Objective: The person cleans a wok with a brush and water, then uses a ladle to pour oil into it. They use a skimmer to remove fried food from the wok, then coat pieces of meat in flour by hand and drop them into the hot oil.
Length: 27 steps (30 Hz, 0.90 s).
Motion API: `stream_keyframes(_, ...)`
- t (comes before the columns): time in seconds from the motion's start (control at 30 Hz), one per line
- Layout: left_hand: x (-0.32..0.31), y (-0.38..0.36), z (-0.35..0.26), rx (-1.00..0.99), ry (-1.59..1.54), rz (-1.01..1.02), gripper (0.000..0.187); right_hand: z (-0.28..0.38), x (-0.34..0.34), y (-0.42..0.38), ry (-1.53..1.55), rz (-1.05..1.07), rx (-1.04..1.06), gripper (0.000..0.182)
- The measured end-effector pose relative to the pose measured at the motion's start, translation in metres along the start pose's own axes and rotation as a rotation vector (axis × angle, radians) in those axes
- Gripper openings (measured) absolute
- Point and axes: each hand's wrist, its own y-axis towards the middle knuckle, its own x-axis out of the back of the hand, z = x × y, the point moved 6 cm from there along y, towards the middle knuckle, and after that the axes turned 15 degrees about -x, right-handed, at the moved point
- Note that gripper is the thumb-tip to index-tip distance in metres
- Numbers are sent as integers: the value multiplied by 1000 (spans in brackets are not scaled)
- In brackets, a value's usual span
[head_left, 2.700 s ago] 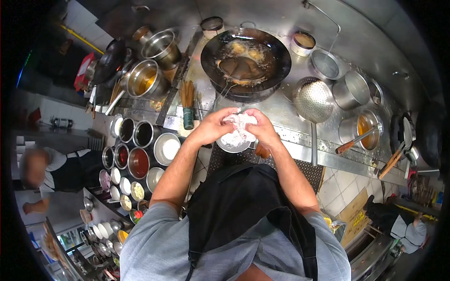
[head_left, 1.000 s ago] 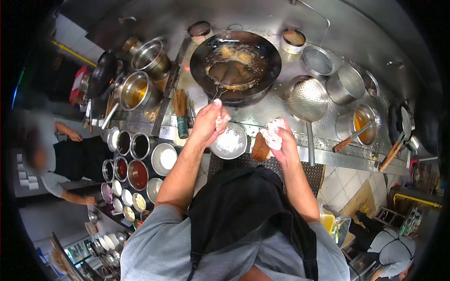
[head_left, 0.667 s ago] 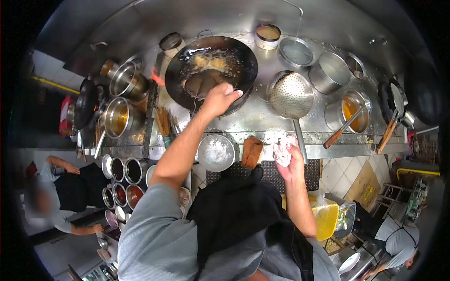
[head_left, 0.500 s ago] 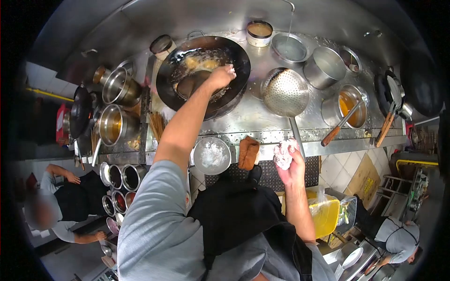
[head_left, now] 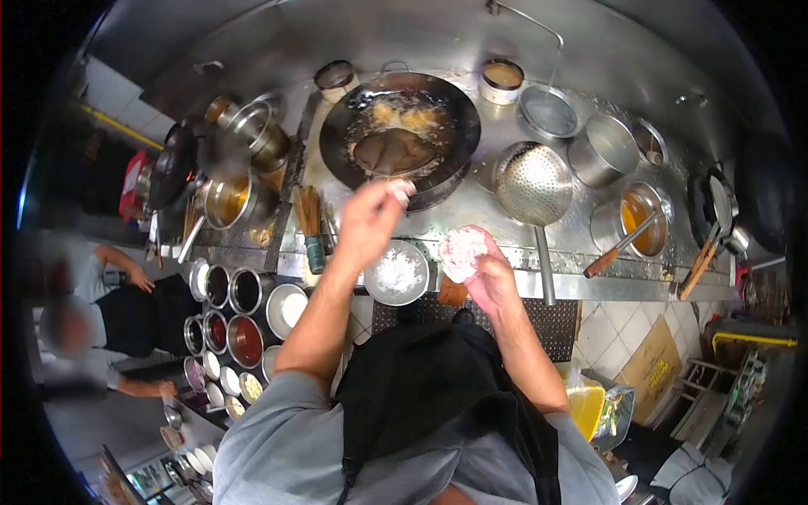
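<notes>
My left hand (head_left: pixel 370 220) is closed in a pinch between the wok and the bowl, with something whitish at its fingertips. Golden pieces (head_left: pixel 404 115) fry in bubbling oil inside the black wok (head_left: pixel 465 126), and a dark ladle-like disc (head_left: pixel 394 151) lies in the oil. My right hand (head_left: pixel 495 282) is wrapped round a clump of pale pink, white-coated pieces (head_left: pixel 462 252). Between and below my hands sits a metal bowl (head_left: pixel 425 286) with white powder (head_left: pixel 399 271) in it.
A perforated strainer (head_left: pixel 532 183) lies right of the wok, beside a metal pot (head_left: pixel 603 149) and a pot of orange liquid (head_left: pixel 659 220). A bamboo brush (head_left: pixel 310 223) stands left. Sauce containers (head_left: pixel 245 341) are at lower left. Another person (head_left: pixel 126 316) stands at far left.
My left hand has drawn back from over the wok towards the bowl. My right hand has moved left and up with its clump, nearer the bowl. The whole view has shifted.
</notes>
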Motion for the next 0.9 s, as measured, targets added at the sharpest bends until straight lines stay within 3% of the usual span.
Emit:
stream_keyframes(0.1,-14,-48,-17,297,-65,214,37,-21,-15,21,-23,57,-91,55)
stream_keyframes(0.23,-11,-86,17,218,-90,134,36,-44,-29,40,-159,4,-120,45)
stream_keyframes(0.3,1,-89,22,449,14,263,29,-49,-34,43,-196,-47,-128,44)
stream_keyframes(0.33,1,-89,18,401,-111,168,20,-49,-35,44,-188,-45,-115,43)
stream_keyframes(0.43,13,-93,23,485,-309,49,16,-51,-33,48,-153,-40,-82,43)
stream_keyframes(0.47,15,-95,29,480,-460,-75,14,-50,-30,48,-113,-55,-86,42)
stream_keyframes(0.6,17,-99,27,605,-741,-171,15,-46,-21,46,-40,-79,-126,40)
stream_keyframes(0.77,-1,-109,49,616,-900,-250,17,-53,-27,48,-4,-65,-167,42)
stream_keyframes(0.9,-4,-109,42,633,-1032,-304,17,-52,-35,44,-355,-18,-142,51)
